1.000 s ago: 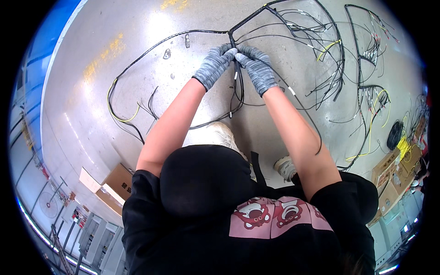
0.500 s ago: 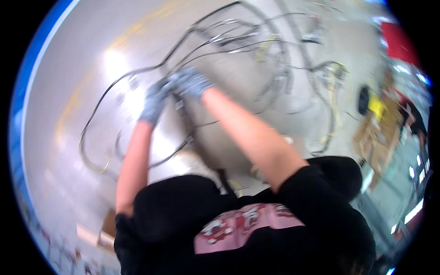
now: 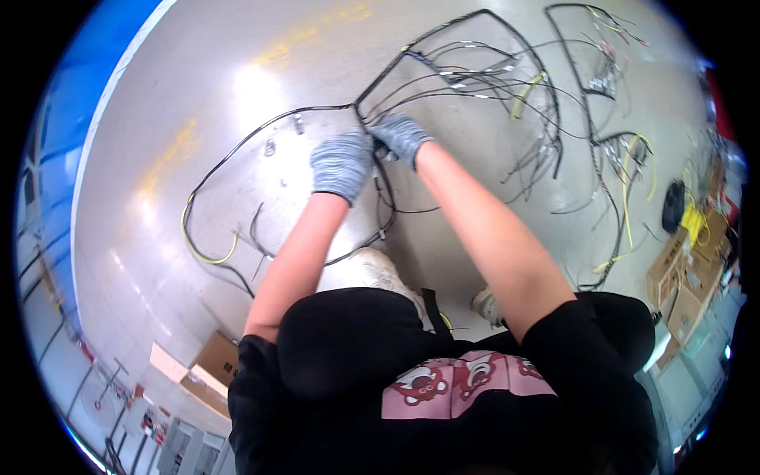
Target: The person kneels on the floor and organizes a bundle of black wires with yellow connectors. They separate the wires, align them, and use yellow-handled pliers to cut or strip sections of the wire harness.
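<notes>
A black wire harness (image 3: 443, 75) with many thin branch wires lies spread over the grey floor. My left hand (image 3: 342, 164) and my right hand (image 3: 400, 136), both in grey knit gloves, meet at a bend of the black cable bundle near the middle of the view. Both hands are closed on that bundle, close together. A yellow-sleeved loop of wire (image 3: 207, 255) lies to the left of my left forearm. Below my arms are my black-clad knee and a white shoe (image 3: 378, 271).
More black and yellow wires (image 3: 625, 198) trail off to the right. A black tape roll (image 3: 674, 206) and open cardboard boxes (image 3: 689, 281) stand at the right edge. Another cardboard box (image 3: 212, 364) lies at the lower left. A blue surface (image 3: 83, 95) borders the floor on the left.
The view swung sideways and back. My hands stay together on the cable bundle, now lower and more central in the view than a second ago.
</notes>
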The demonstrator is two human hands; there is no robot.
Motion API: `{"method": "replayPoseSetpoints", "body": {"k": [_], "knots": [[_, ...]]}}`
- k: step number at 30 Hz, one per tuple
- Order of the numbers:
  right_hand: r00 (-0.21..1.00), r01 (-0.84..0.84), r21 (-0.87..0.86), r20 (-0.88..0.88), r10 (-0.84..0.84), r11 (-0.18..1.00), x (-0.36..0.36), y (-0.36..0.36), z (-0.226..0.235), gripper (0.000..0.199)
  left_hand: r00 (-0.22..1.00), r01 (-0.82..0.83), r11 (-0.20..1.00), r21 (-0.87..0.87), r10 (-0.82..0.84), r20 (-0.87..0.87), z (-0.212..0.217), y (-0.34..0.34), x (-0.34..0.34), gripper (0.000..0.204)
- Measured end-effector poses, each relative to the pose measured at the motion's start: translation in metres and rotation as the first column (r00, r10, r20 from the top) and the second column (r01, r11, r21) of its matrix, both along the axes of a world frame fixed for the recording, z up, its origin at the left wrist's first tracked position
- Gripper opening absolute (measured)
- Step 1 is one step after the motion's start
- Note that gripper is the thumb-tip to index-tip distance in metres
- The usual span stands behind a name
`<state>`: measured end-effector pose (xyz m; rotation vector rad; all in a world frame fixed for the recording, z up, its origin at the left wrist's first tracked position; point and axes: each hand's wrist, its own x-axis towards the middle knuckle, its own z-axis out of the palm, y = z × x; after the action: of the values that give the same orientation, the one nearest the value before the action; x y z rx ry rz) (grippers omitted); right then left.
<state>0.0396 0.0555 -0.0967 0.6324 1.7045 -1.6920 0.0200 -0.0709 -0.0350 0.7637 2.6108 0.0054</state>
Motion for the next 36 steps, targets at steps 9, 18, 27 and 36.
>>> {"method": "replayPoseSetpoints", "body": {"k": [9,18,27,36], "knots": [[0.991,-0.084,-0.102,-0.110,0.073,0.991,0.009,0.027,-0.005,0.016,0.968,-0.232,0.838,0.494,0.151,0.199,-0.006,0.001,0.029,0.026],[0.980,0.007,-0.018,-0.196,-0.010,1.000,0.017,0.025,0.000,0.020,0.260,-0.960,0.091,0.266,-0.074,0.963,-0.059,-0.016,0.016,0.028],[0.967,0.250,-0.297,0.039,-0.250,0.921,0.031,0.016,-0.025,0.017,0.218,-0.966,0.097,0.241,-0.204,0.954,-0.047,-0.012,0.009,0.028],[0.945,0.192,0.184,-0.298,-0.132,0.964,0.058,0.031,-0.011,0.026,0.399,-0.873,0.312,0.374,0.015,0.917,-0.051,-0.008,-0.007,0.020]]}}
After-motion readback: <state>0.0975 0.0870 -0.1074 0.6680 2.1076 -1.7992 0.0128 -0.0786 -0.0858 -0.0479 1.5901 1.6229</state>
